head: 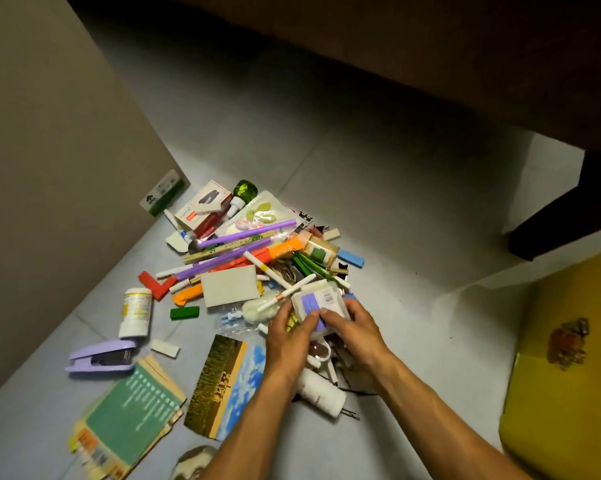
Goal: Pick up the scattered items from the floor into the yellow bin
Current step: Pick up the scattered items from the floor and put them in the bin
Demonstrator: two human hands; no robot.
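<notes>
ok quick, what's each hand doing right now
Left hand: grips the white and purple packet from its left side.
Right hand: grips the same packet from its right side.

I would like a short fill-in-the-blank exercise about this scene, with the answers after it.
1. Both hands hold a small white and ____ packet.
2. The left hand and right hand are over the ____ of items.
3. The stapler on the floor is ____ in colour.
4. The yellow bin stands to the person's ____.

Answers: purple; pile; purple; right
</notes>
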